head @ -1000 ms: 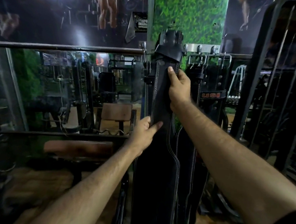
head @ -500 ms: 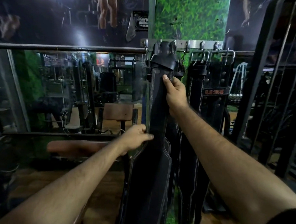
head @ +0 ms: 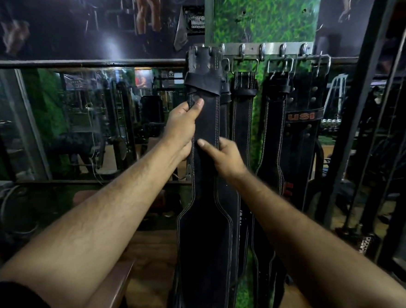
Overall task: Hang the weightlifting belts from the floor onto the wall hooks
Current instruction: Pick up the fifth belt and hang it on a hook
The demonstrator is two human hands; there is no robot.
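A long black weightlifting belt (head: 205,238) with pale stitching hangs straight down, its folded top end at the left end of the steel hook rail (head: 271,49) on the green wall panel. My left hand (head: 182,126) pinches the belt's left edge just under the folded top. My right hand (head: 223,157) grips the narrow part a little lower, from the right edge, with a finger across the front. Whether the top sits on a hook is hidden by the belt itself. Further right, three more belts hang from the hooks: a plain one (head: 242,108), another black one (head: 273,134), and one marked USI (head: 303,117).
A wall mirror (head: 84,121) with a dark bar above it fills the left side. A black metal rack (head: 372,117) stands close on the right. A brown bench edge (head: 115,289) lies under my left forearm, above a wooden floor.
The belt's top came down from above the rail to the rail's left end. My left hand climbed from the belt's middle to near its top; my right hand slid down to the middle.
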